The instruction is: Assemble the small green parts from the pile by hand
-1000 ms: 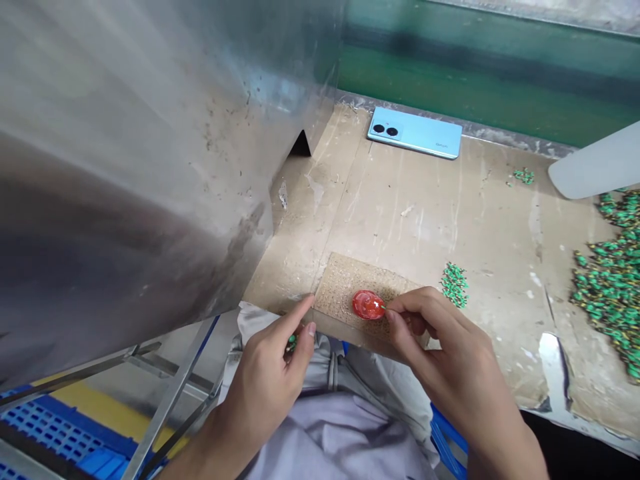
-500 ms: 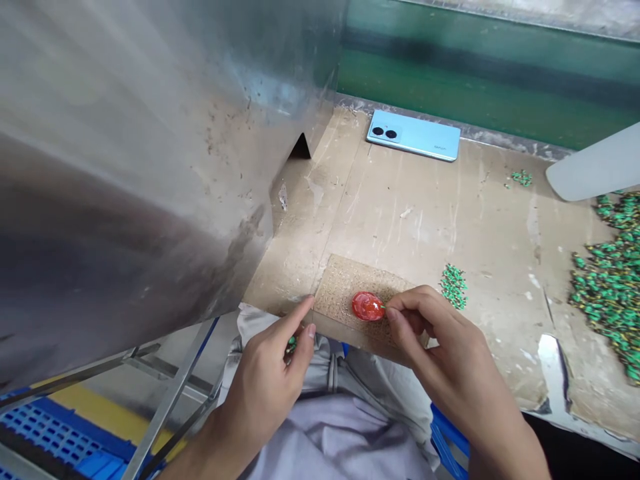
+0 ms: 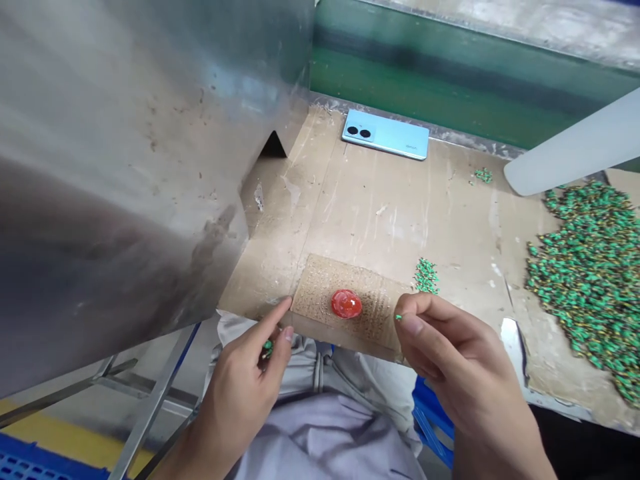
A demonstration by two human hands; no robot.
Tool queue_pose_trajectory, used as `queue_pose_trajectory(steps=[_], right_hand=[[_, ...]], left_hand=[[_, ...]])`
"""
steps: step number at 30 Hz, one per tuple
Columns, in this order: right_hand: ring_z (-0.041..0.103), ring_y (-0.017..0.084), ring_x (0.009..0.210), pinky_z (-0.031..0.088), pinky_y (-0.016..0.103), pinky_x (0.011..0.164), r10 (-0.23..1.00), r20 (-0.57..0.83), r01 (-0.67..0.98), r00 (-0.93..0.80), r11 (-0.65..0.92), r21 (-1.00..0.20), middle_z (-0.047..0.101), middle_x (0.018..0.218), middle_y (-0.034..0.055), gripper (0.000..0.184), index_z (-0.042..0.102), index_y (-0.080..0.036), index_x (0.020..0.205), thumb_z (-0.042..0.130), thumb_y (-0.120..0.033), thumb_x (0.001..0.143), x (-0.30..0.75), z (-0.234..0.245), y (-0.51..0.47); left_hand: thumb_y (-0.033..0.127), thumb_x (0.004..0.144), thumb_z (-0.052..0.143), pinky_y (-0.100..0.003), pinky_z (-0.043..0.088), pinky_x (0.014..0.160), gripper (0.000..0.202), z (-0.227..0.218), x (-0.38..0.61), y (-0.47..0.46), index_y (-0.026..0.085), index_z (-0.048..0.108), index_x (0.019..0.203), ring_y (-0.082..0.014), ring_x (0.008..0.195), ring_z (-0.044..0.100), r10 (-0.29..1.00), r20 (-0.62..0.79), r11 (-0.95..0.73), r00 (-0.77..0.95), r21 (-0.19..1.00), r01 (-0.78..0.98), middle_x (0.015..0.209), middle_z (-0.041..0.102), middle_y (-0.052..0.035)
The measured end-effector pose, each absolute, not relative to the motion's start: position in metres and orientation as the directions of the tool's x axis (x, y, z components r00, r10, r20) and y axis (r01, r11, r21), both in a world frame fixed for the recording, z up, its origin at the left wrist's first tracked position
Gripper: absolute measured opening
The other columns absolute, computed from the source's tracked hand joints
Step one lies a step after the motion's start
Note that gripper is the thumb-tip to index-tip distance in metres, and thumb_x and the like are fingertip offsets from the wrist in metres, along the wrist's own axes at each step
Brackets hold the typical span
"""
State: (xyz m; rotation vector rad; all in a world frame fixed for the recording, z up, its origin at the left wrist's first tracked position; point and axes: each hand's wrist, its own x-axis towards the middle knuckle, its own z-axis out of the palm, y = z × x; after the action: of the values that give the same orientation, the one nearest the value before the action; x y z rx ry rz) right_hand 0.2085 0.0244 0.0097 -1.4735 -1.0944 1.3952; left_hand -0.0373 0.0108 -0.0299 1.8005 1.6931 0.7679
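Centrally, on the near part of the table (image 3: 360, 213), a flat pad (image 3: 320, 280) carries the red oval (image 3: 346, 304). The oval lies apart from both hands; its upper surface is glossy.

Right hand (image 3: 457, 353): thumb and forefinger are closed in a narrow pinch on one green bit (image 3: 399, 318), near the right end of the pad. The other fingers are curled.

Left hand (image 3: 247, 373): thumb and forefinger stand apart, with the forefinger extended to the left edge of the pad. Contact with the edge cannot be confirmed. Several green pieces (image 3: 268, 347) are retained in the hollow of this hand; their number cannot be told.

A small cluster (image 3: 426, 273) of green parts lies just beyond the right hand. A large heap (image 3: 590, 273) covers the right side of the table, beside the white tube (image 3: 575, 143). The phone (image 3: 385, 135) lies flat at the rear edge, camera side up.
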Motion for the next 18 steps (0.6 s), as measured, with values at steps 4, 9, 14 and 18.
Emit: queue_pose_trajectory(steps=[4,9,14,18], right_hand=[[0.046,0.01,0.055,0.036,0.023,0.047,0.998,-0.044,0.377,0.049,-0.06,-0.924,0.054,0.07,-0.0026,0.017,0.067,-0.024,0.089,0.066,-0.034,0.103,0.22,0.003,0.021],[0.052,0.011,0.059,0.042,0.024,0.053,0.987,0.144,0.68,-0.078,0.158,-0.716,0.058,0.076,-0.0022,0.008,0.066,-0.024,0.096,0.064,-0.019,0.102,0.241,-0.017,0.015],[0.054,0.01,0.061,0.045,0.022,0.055,0.977,0.176,0.726,-0.12,0.207,-0.655,0.06,0.08,-0.0026,0.009,0.063,-0.024,0.1,0.062,-0.015,0.102,0.243,-0.026,0.01],[0.056,0.01,0.063,0.046,0.022,0.056,0.967,0.205,0.71,-0.154,0.253,-0.657,0.061,0.081,-0.0022,0.01,0.062,-0.024,0.102,0.061,-0.014,0.103,0.235,-0.022,0.015]], left_hand=[[0.029,0.103,0.059,-0.02,0.066,0.076,0.039,-0.031,-0.037,0.01,0.01,0.076,0.133,-0.0198,0.087,0.085,0.998,0.035,-0.058,0.047,0.715,0.697,0.106,0.087,-0.0096],[0.028,0.104,0.059,-0.017,0.064,0.079,0.038,-0.031,-0.036,0.01,0.008,0.076,0.132,-0.0179,0.088,0.084,0.997,0.052,-0.079,0.06,0.713,0.696,0.106,0.087,-0.0097],[0.024,0.103,0.059,-0.015,0.063,0.075,0.038,-0.03,-0.036,0.011,0.007,0.075,0.133,-0.0158,0.08,0.083,0.996,0.062,-0.092,0.069,0.726,0.682,0.099,0.087,-0.0086],[0.024,0.103,0.059,-0.019,0.065,0.078,0.038,-0.03,-0.035,0.012,0.008,0.075,0.134,-0.0171,0.082,0.083,0.996,0.062,-0.093,0.069,0.724,0.684,0.104,0.087,-0.0095]])
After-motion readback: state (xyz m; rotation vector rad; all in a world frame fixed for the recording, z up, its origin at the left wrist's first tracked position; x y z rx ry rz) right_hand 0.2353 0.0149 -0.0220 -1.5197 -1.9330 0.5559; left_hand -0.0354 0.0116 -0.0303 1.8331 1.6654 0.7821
